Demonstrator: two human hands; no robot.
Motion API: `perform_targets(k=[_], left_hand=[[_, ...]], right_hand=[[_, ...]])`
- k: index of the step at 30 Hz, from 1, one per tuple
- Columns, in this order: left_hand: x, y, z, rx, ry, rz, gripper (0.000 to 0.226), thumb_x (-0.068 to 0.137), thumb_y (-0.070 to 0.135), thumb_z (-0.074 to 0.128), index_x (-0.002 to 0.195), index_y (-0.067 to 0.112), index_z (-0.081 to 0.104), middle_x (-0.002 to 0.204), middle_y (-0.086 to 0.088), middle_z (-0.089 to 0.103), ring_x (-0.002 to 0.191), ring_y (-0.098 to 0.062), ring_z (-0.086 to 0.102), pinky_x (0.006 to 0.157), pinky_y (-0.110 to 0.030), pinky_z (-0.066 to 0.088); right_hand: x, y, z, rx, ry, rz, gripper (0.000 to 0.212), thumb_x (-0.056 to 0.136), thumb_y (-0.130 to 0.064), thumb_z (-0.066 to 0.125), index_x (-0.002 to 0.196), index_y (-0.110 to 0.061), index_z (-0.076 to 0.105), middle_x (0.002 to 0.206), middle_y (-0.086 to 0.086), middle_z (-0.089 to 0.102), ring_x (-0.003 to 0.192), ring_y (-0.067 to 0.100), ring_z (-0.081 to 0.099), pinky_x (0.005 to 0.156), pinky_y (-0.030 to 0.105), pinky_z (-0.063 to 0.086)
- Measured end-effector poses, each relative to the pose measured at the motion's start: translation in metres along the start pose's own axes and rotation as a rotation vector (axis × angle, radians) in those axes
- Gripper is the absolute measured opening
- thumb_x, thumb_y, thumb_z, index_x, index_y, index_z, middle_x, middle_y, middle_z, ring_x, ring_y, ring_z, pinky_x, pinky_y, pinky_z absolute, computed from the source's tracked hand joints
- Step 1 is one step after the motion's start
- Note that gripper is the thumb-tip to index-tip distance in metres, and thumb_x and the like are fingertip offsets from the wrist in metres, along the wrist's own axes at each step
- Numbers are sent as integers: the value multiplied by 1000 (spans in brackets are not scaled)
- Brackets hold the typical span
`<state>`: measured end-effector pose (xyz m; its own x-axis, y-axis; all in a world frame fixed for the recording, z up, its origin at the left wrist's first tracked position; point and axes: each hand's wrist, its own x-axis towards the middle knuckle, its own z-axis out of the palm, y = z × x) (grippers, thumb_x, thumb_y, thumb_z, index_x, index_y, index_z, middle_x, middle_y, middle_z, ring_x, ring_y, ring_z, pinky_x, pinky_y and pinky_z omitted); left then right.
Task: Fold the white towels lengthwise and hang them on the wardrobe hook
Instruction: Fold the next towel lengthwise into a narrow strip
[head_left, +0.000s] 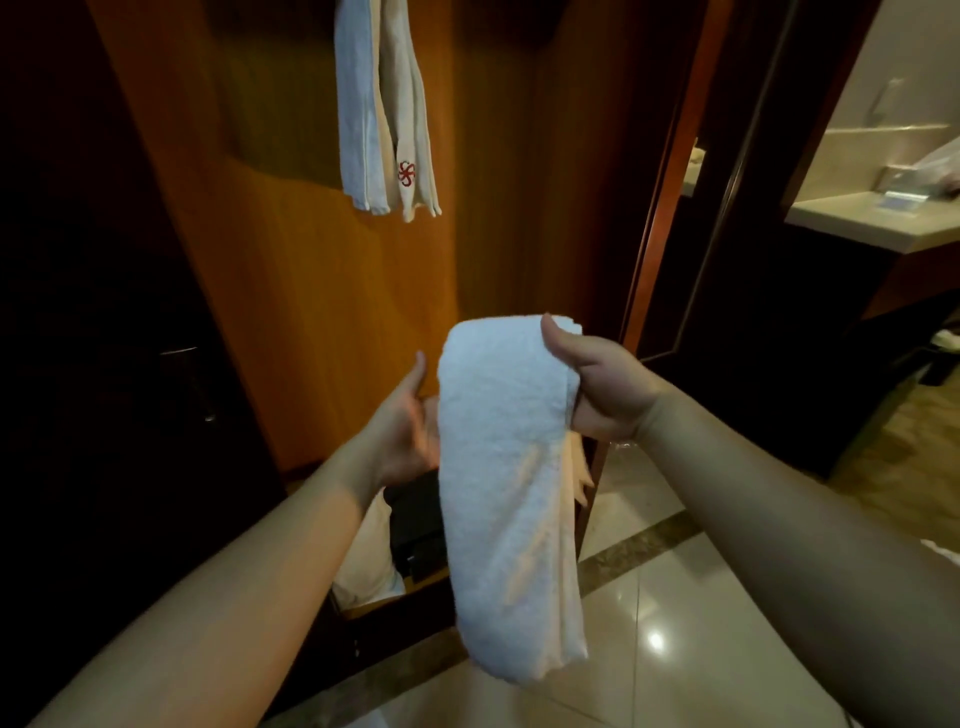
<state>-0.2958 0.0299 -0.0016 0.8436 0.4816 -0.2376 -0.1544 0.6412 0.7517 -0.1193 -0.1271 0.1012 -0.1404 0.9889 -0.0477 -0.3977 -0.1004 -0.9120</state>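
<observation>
A person stands before an open wooden wardrobe (322, 291), seen from a head camera looking down along both bare forearms. The right hand (597, 384) grips the top of a white towel (506, 493), thumb lying over the folded upper edge and fingers curled behind it. The towel is already doubled into a long narrow band and hangs straight down in mid-air, in front of the wardrobe's lower edge and above the glossy tiled floor (675, 623). The left hand (408, 421) is open, fingers straight, just beside the towel's left edge; whether it touches the cloth cannot be told. High up near the wardrobe's top edge, other white towels (384, 119), one with a small red emblem, already hang in narrow folds; the hook itself is out of view. At the wardrobe's bottom lies something pale, only partly visible.

The lengthwise fold looks complete or nearly so, with the left hand seemingly steadying or smoothing it. The next move likely calls for lifting the band to the hanging towels, keeping its layers together
</observation>
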Motion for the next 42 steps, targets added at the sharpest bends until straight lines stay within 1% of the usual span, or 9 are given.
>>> perform_targets(k=[2,6,11,14,22,26,32,39,42], left_hand=[[-9,-12,6,47,-36,10,89,76,80,62,143,23,55,143,-14,57,131,-34,55,105,-52,47],[-22,-21,19,549,47,102,75,64,53,87,126,15,66,118,-7,73,107,-23,71,84,-35,57],[-24,-27,22,712,65,67,68,61,41,89,122,25,66,120,7,73,111,-12,68,102,-39,48],[-25,-38,15,676,52,40,74,63,35,88,130,16,62,126,-2,70,118,-21,65,106,-46,47],[-30,-56,-7,485,-18,-36,49,82,10,74,129,8,58,122,-9,72,112,-26,69,83,-34,58],[-33,-61,-23,541,-4,-86,62,74,24,86,129,15,59,127,-2,70,118,-20,66,90,-31,56],[-35,-72,-53,562,-17,-168,71,71,26,89,134,14,59,136,-6,64,128,-26,59,115,-50,38],[-38,-72,-74,166,104,-20,74,74,12,88,139,8,52,135,-18,62,124,-38,60,93,-47,55],[-40,-64,-70,162,359,41,68,75,15,84,136,6,53,126,-18,67,115,-37,65,85,-46,56]], right_hand=[[4,-6,-7,33,42,-43,46,83,-48,61,110,-16,79,126,12,69,119,26,65,88,36,58],[11,-17,-18,25,105,-88,55,94,-52,47,128,-13,65,133,14,65,124,29,62,91,38,57],[19,-40,-21,-76,210,-156,53,101,-50,42,134,-12,59,133,15,65,124,31,62,101,45,51],[21,-58,-19,-77,278,-227,48,102,-48,43,128,-13,62,127,12,69,120,29,65,101,44,51],[29,-73,-10,-80,400,-282,47,101,-50,46,126,-13,61,116,9,74,107,27,71,82,39,60],[34,-77,0,-139,434,-305,45,102,-50,47,123,-13,61,114,7,75,104,23,73,85,37,59],[38,-88,16,-246,480,-354,52,102,-53,44,130,-11,59,122,8,71,109,23,71,100,43,53],[51,-99,36,-367,554,-387,59,102,-57,40,135,-11,55,128,10,65,114,24,66,105,44,50],[58,-101,42,-425,584,-400,60,102,-59,37,132,-11,56,126,9,65,111,22,67,101,41,52]])
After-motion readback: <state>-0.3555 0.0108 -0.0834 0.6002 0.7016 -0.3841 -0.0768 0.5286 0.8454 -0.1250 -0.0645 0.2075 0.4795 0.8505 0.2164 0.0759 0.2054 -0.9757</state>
